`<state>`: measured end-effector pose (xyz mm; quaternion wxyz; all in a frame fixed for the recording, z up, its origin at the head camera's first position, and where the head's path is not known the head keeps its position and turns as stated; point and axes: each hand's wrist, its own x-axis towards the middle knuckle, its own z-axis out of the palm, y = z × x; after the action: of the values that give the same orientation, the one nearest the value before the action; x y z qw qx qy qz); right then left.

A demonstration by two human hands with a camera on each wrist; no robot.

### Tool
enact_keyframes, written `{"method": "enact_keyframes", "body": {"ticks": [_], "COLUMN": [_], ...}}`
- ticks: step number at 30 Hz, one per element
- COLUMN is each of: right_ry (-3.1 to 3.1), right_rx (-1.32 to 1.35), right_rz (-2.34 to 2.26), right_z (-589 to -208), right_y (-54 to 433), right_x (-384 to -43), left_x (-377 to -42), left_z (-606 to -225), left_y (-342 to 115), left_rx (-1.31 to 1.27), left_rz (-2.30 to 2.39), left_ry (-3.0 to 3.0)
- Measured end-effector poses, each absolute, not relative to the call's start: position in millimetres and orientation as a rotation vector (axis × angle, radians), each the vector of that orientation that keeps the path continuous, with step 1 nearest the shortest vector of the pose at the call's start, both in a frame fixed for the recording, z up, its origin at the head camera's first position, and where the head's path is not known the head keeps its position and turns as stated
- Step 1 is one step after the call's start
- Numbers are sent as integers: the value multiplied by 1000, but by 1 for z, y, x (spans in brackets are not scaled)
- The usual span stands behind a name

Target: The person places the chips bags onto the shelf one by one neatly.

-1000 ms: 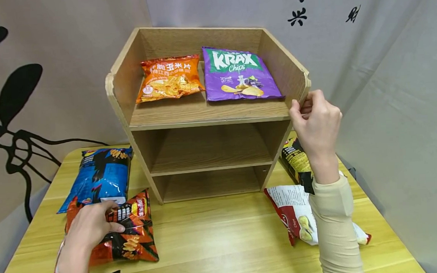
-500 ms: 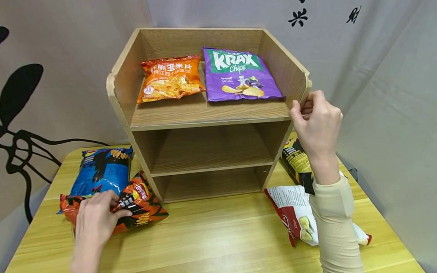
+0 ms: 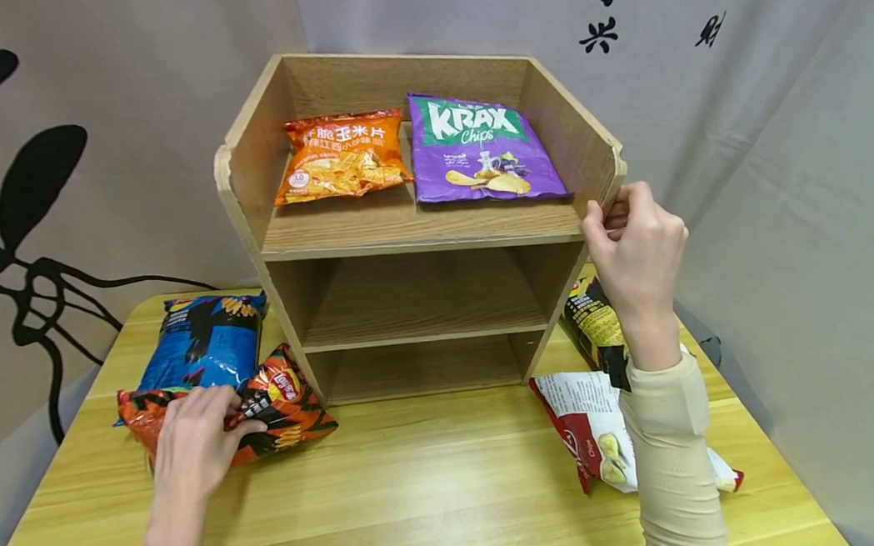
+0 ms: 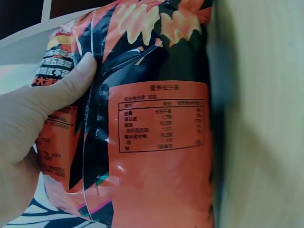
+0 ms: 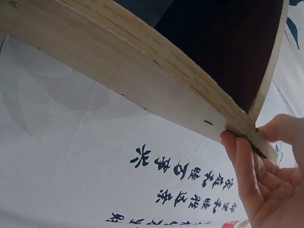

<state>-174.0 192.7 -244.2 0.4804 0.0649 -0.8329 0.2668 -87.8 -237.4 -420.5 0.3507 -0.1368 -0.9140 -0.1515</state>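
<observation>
My left hand (image 3: pixel 195 442) grips an orange and black chip bag (image 3: pixel 295 411) at the table's left, its thumb on the near side. The bag is tipped up on edge, overlapping a blue chip bag (image 3: pixel 197 354) behind it. In the left wrist view, the thumb lies across the seam of the orange and black bag (image 4: pixel 156 183), whose printed back faces the camera. On the other side, my right hand (image 3: pixel 639 256) pinches the front edge of the wooden shelf's (image 3: pixel 420 234) right side panel. The right wrist view shows thumb and fingers on either side of that panel (image 5: pixel 180 90).
An orange corn chip bag (image 3: pixel 343 158) and a purple Krax chip bag (image 3: pixel 482 153) lie on the top tier. Right of the shelf, a black and yellow bag (image 3: pixel 594 322) and a white and red chip bag (image 3: pixel 593 430) rest on the table (image 3: pixel 420 491), partly behind the right forearm.
From lying flat, the orange and black bag has been tipped up and moved away from me, toward the shelf, by the left hand. The right hand keeps its hold on the panel.
</observation>
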Motion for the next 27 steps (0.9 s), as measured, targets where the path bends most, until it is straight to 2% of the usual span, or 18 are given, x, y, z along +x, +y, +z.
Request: {"method": "enact_keyframes", "body": {"ticks": [5, 15, 27], "right_ry": [-2032, -2045, -2040], "right_rx": [157, 153, 156], "right_rz": [650, 655, 654], "right_z": [-244, -244, -244], "right_y": [192, 193, 193], "right_x": [-173, -173, -174], "left_x": [-83, -73, -69], "left_z": [-422, -398, -385], "left_y": [-236, -228, -226], "left_rx": [-355, -75, -29], "left_rz": [-374, -405, -416], "left_ry": [-2353, -2955, -3295]}}
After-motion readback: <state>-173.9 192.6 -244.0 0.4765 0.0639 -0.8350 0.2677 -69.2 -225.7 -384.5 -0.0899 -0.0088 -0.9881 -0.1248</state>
